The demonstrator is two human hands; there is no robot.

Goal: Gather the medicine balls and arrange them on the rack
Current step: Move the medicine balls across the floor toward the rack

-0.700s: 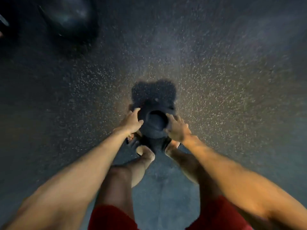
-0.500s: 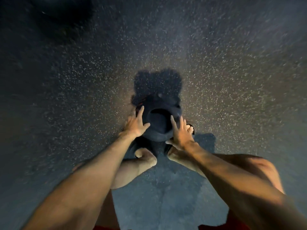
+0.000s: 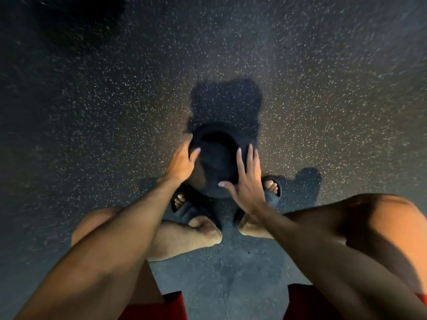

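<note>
floor [image 3: 323, 107]: dark speckled rubber, dim | risk: i judge the medicine ball [image 3: 217, 162] may slip toward the sandals [image 3: 189, 212], the right side only pressed flat | left hand [image 3: 181, 163]: fingers wrap ball's left flank, thumb on top | right hand [image 3: 247, 189]: fingers straight, spread on right flank | ball low between feet

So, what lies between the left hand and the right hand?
The dark medicine ball lies there: the left hand cups one side, the right hand lies flat against the other. The head view shows it.
</note>
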